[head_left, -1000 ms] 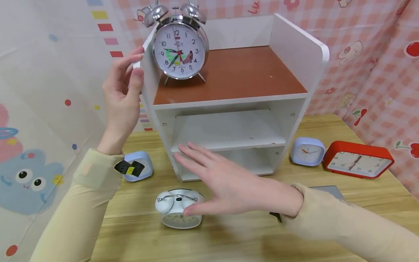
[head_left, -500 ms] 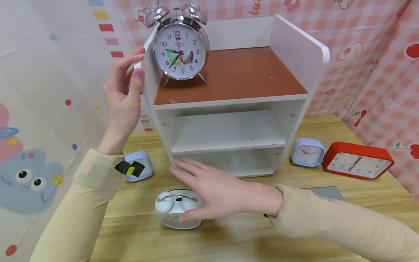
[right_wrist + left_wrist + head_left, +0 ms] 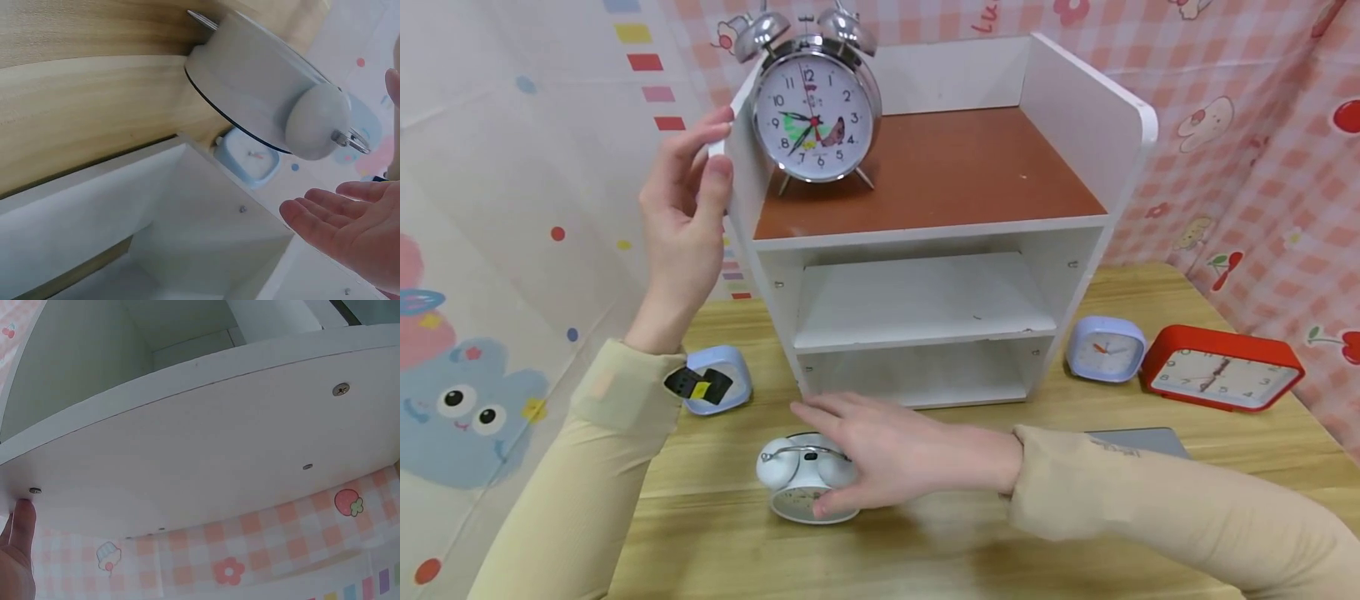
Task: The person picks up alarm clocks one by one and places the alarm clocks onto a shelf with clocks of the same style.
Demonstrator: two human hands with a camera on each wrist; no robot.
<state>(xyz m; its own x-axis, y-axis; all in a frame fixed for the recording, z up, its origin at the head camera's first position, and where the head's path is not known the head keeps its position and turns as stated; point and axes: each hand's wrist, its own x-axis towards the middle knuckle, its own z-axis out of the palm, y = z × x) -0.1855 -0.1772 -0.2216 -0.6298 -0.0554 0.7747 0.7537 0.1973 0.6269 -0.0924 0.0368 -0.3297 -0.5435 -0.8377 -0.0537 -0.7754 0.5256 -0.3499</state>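
Note:
My left hand (image 3: 681, 208) holds the left side panel of a small white shelf unit (image 3: 925, 229), fingertips and thumb at its edge. The left wrist view shows a finger against the panel's outer face (image 3: 187, 450). Beside that hand, a silver twin-bell alarm clock (image 3: 816, 121) stands on the unit's brown top. My right hand (image 3: 887, 454), fingers extended and thumb spread, overlaps the right side of a white twin-bell alarm clock (image 3: 808, 475) on the table. In the right wrist view the same hand (image 3: 356, 231) shows fingers apart from the white clock (image 3: 262, 81).
A light blue clock (image 3: 718, 379) sits left of the unit, behind my left cuff. To the right stand a lavender clock (image 3: 1105, 348) and a red clock (image 3: 1221, 367). A flat grey object (image 3: 1142, 440) lies partly behind my right sleeve. Patterned cloth (image 3: 1240, 167) hangs behind.
My right hand has come down and toward the white alarm clock, now covering more of its right side. The left hand stays at the shelf panel; the clocks have not moved.

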